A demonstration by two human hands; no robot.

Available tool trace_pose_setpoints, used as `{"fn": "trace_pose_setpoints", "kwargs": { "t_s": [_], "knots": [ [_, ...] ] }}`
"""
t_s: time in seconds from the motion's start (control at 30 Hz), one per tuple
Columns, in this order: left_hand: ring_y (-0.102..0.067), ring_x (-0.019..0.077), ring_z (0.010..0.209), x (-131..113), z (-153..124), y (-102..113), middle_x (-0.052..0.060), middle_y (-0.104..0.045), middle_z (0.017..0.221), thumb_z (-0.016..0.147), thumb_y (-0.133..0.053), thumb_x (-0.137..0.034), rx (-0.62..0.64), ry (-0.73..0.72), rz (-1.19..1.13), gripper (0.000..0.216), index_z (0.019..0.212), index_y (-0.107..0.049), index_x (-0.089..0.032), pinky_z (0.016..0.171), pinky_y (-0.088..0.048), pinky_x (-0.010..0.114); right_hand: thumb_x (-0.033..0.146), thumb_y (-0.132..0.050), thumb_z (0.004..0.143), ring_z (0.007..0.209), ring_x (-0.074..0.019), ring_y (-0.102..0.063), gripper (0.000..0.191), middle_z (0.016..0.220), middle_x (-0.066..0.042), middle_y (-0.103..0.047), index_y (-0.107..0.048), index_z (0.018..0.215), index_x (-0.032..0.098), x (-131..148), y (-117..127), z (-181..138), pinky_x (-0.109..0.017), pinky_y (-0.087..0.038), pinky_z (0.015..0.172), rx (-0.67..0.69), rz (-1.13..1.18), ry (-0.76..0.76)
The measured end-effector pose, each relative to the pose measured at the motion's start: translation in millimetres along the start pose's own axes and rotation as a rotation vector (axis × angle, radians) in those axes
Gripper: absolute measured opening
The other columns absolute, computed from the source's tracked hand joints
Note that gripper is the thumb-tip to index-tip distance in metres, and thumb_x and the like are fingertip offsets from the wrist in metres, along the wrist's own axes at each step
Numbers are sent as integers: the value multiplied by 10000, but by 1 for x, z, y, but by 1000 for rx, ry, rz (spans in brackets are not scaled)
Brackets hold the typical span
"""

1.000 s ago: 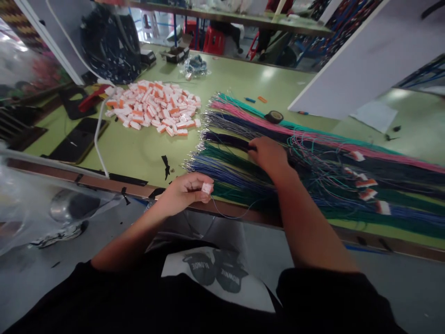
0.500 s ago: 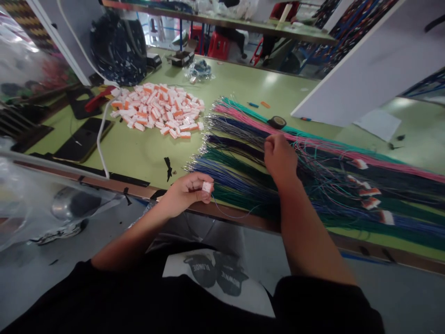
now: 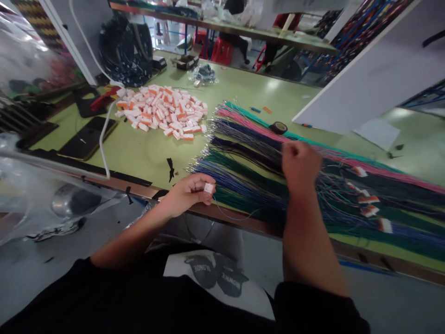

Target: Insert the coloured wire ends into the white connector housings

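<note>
In the head view, the left hand [image 3: 189, 191] is curled at the near edge of the green tabletop [image 3: 146, 153], its fingertips pinching a small white connector [image 3: 208, 188]; a thin blue wire [image 3: 232, 215] loops out from the connector across the tabletop's edge. The right hand [image 3: 299, 163] is raised over the fanned bundles of coloured wires [image 3: 250, 157], fingers closed into a loose fist; whether it grips a wire cannot be told from behind. The bundles lie side by side in teal, pink, grey, dark purple, green and blue, their bare tips pointing left. Among the loose strands on the right lie several wired connectors [image 3: 368, 204]. Beyond the wire tips sits a heap of white and orange connectors [image 3: 163, 111], well apart from both hands. A roll of black tape [image 3: 278, 127] rests just past the pink bundle.
</note>
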State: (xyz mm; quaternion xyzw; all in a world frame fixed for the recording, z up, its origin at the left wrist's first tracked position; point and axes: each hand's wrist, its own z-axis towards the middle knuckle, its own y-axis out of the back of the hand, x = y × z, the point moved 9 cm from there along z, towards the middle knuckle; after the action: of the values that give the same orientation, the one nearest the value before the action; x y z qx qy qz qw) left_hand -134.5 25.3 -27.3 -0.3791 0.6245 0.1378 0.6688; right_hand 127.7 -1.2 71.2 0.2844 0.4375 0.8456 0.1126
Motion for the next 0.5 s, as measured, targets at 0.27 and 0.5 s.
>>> {"fn": "trace_pose_setpoints", "kwargs": {
  "t_s": [0.27, 0.5],
  "knots": [
    [-601, 87, 613, 3, 2, 3, -29, -619, 720, 668, -648, -98, -29, 17, -80, 251, 894, -556, -155, 639, -506, 242, 300, -534, 777, 734, -180, -626, 178, 803, -26, -694, -673, 844, 213, 69, -3, -49, -304, -453, 680, 305, 324, 317],
    [-604, 85, 635, 7, 5, 7, -39, -617, 698, 663, -646, -76, -40, 12, -123, 260, 890, -556, -167, 670, -516, 230, 235, -496, 819, 719, -132, -621, 171, 790, -9, -697, -664, 806, 210, 132, -27, -113, -240, -438, 649, 554, 433, 652]
  ]
}}
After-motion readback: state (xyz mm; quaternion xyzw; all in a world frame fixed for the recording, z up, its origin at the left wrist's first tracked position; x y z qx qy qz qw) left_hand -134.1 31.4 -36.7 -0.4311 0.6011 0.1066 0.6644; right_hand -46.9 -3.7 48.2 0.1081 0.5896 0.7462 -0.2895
